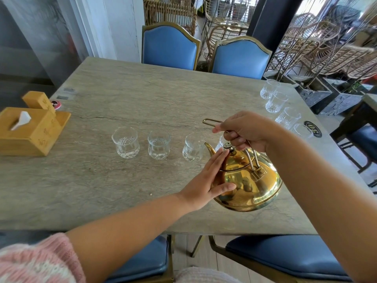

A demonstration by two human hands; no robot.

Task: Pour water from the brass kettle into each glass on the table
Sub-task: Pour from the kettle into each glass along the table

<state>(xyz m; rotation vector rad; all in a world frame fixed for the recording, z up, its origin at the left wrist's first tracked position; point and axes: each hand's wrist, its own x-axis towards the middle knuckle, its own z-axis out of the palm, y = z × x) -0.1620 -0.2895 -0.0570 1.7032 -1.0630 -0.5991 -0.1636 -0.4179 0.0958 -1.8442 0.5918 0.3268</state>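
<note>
Head view, right of centre: right hand (242,131) grips the handle of the tilted brass kettle (251,184), spout beside a glass (192,148); left hand (206,180), fingers straight, rests against its lid.

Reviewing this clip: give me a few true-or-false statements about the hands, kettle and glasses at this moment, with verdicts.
1. The right hand grips the brass kettle by its handle. True.
2. The left hand holds a glass. False: it rests with straight fingers against the kettle's lid and side.
3. The wooden tissue box stands at the right edge of the table. False: it stands on the left side.
4. Several glasses stand in a row along the table's right edge. True.
</note>
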